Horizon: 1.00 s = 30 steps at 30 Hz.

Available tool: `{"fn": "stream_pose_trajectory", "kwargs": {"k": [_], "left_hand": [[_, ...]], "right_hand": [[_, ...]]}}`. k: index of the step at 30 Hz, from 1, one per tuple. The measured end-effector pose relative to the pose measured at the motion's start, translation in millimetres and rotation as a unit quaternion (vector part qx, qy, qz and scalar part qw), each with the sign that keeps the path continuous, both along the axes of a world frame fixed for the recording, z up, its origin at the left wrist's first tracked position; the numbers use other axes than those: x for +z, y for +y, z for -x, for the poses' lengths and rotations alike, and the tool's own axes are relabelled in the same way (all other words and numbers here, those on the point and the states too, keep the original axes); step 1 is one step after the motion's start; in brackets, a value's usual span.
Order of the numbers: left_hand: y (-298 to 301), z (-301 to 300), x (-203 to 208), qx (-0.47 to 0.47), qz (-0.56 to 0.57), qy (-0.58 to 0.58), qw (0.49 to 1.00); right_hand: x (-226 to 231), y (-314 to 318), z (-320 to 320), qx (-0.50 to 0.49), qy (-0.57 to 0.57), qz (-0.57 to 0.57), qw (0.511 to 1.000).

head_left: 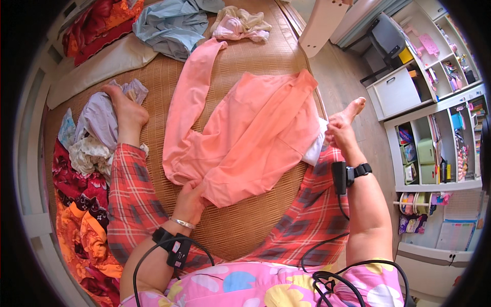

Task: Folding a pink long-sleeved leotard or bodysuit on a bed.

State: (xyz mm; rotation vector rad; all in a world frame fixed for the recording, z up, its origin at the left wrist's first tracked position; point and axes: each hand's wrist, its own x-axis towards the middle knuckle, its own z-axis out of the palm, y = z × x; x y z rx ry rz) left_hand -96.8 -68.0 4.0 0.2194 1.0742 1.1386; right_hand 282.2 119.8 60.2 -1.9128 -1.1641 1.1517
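A long-sleeved coral-pink top lies spread on the woven mat between my legs. One sleeve stretches away at the left; the other is laid slantwise across the body of the top. My left hand pinches the near lower edge of the top. At the far right, my right hand is closed beside a white cloth that pokes out from the top's right side. What its fingers hold, if anything, does not show.
Woven mat covers the bed. Pale blue clothing and cream-pink clothing lie at the far end. Lilac clothing and a red-orange floral blanket are at the left. White shelves stand beyond the right edge. Black cables cross my lap.
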Motion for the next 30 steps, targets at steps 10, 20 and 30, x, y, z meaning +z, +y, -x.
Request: {"fn": "stream_pose_trajectory", "kwargs": {"k": [10,20,30], "left_hand": [[1.9,22.0,0.0,-0.037,-0.118,-0.073,0.990],[-21.6,33.6,-0.3,-0.245,0.100,0.107,0.958],[21.8,1.6,42.8,-0.202,-0.241,0.676,0.666]], "right_hand": [[-31.4,-3.8,41.4,-0.154,0.228,0.036,0.961],[-58.7,-18.3,8.4,-0.161,0.236,0.148,0.947],[-28.7,-29.6,-3.7,0.079,0.366,0.169,0.912]]}}
